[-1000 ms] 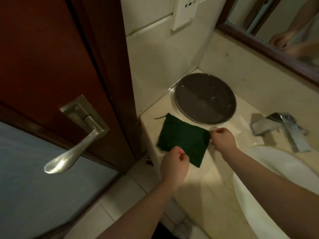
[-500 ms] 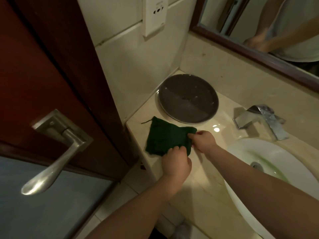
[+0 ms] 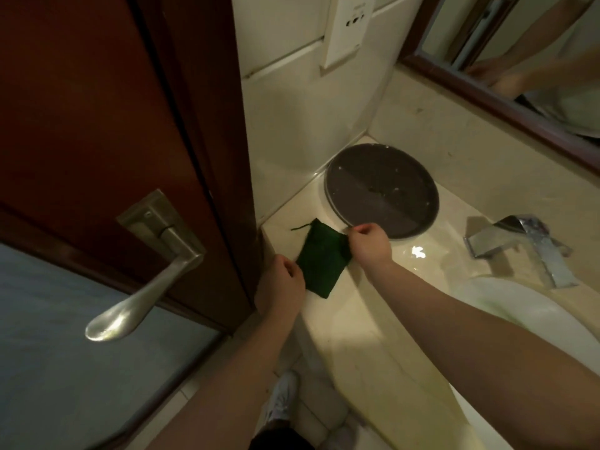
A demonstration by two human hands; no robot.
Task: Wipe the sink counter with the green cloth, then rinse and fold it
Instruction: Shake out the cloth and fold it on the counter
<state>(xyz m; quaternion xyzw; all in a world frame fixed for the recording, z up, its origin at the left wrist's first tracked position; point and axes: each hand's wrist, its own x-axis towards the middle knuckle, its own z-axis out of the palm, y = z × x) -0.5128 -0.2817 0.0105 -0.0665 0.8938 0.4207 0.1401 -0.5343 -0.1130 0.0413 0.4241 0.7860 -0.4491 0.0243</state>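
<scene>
The green cloth point(image 3: 319, 259) lies folded into a small rectangle on the left end of the cream sink counter point(image 3: 367, 345), close to the corner by the door frame. My left hand point(image 3: 281, 285) pinches the cloth's near left edge. My right hand point(image 3: 368, 243) pinches its far right corner, fingers closed on the fabric. A loose thread sticks out at the cloth's far corner.
A round dark tray point(image 3: 381, 190) sits just behind the cloth against the wall. The chrome faucet point(image 3: 522, 246) and white basin point(image 3: 526, 319) are to the right. A red-brown door with a metal lever handle point(image 3: 139, 277) stands at left. A mirror point(image 3: 519, 50) hangs above.
The cloth has been folded narrower. My left hand has shifted to its left edge near the counter corner, and my right hand has moved to the far corner.
</scene>
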